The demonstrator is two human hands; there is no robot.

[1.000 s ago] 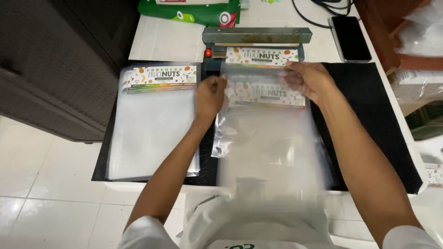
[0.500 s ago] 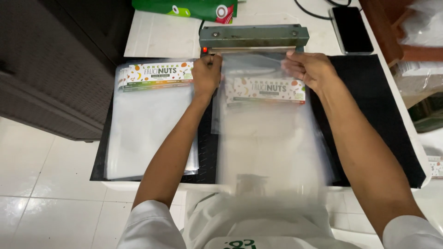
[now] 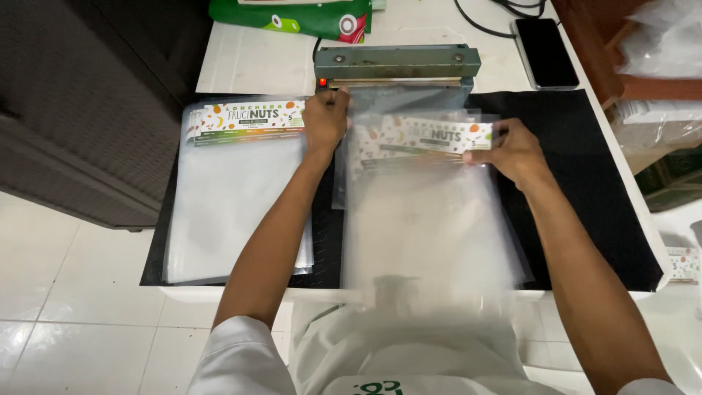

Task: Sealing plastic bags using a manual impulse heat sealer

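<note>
Since half a second ago the right hand (image 3: 514, 151) has slid down and outward from the sealer's bar, and the printed header card inside the bag has come up beside its thumb. That hand now pinches the right edge of the clear plastic bag with a colourful printed header card (image 3: 428, 183), thumb on top, fingers curled under. The left hand (image 3: 325, 119) has stayed at the bag's upper left corner, fingers bunched and pressed down on the plastic just below the small red light of the grey-green metal heat sealer (image 3: 398, 64). Whether it pinches the film or only presses on it cannot be told. The bag's top edge lies at the sealer's closed bar, beyond both hands, and its long clear body runs back between the forearms toward the person's white shirt, blurred at the near end. Just outside the left hand lies a flat stack of similar clear bags with printed headers (image 3: 241, 190), resting on a black mat (image 3: 585, 190). Well beyond the right hand a black smartphone (image 3: 546, 53) lies on the white tabletop (image 3: 256, 62), and a green printed plastic bag (image 3: 292, 16) lies beyond the left hand
</note>
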